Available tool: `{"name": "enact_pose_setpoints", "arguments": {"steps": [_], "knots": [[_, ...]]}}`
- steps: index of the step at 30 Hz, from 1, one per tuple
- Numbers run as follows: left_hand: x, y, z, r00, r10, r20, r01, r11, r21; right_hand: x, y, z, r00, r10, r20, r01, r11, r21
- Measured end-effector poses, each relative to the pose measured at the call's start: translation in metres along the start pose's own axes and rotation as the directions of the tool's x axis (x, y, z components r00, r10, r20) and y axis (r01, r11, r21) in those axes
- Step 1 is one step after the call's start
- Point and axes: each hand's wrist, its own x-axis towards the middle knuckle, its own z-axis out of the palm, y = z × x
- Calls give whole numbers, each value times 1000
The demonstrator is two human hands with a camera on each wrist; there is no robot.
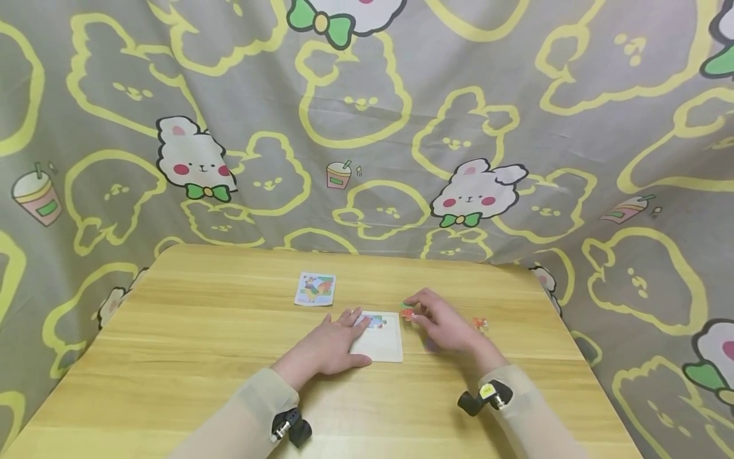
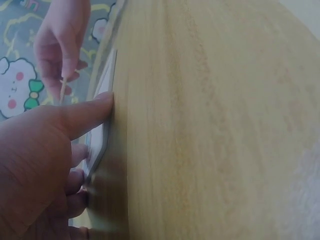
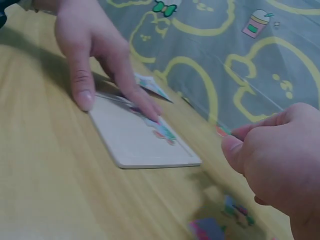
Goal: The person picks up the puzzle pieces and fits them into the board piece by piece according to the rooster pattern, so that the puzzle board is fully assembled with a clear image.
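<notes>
Board: white, thin-rimmed, flat on the table (image 1: 201,350), between the hands.
Joined pieces (image 1: 377,322): on the board (image 1: 378,347), along its far edge; the left fingers cover part of them.
Left hand (image 1: 335,344): fingers apart, resting over the board's left side, thumb at its near edge.
Right hand (image 1: 444,322): thumb and forefinger together, clamped on a red piece (image 1: 408,314).
Red piece: raised above the table, just beside the board's right edge.
Loose pieces: one orange piece (image 1: 480,325) right of the right hand; a purple piece (image 3: 207,228) and a bluish piece (image 3: 237,210) nearer the board, mostly hidden by that hand from above.
Card (image 1: 315,289): printed with a colourful bird, lying beyond the left hand, apart from the board.
Wrist cameras (image 1: 298,430): black, one strapped over each pale sleeve (image 1: 241,408).
Surface: light wood grain, rounded far corners, a soft sheen towards the near edge.
Curtain (image 1: 367,159): grey, behind the table and round both sides, printed with yellow animal outlines, white bunnies with green bows, and pink cups; gently creased.
</notes>
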Motion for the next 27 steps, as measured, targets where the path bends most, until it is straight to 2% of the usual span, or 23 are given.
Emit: {"name": "enact_pose_setpoints", "arguments": {"steps": [11,19,27], "knots": [[-1,-1,-2,1000,2,-8,-2,1000,-3,7,-1,22,998,-61,1,61,998,-19],[0,-1,0,1000,3,-12,-3,1000,-3,8,-3,30,999,-42,20,43,997,-63],[0,0,1,1000,-4,-16,4,1000,10,8,-4,34,999,-38,27,42,986,-162]]}}
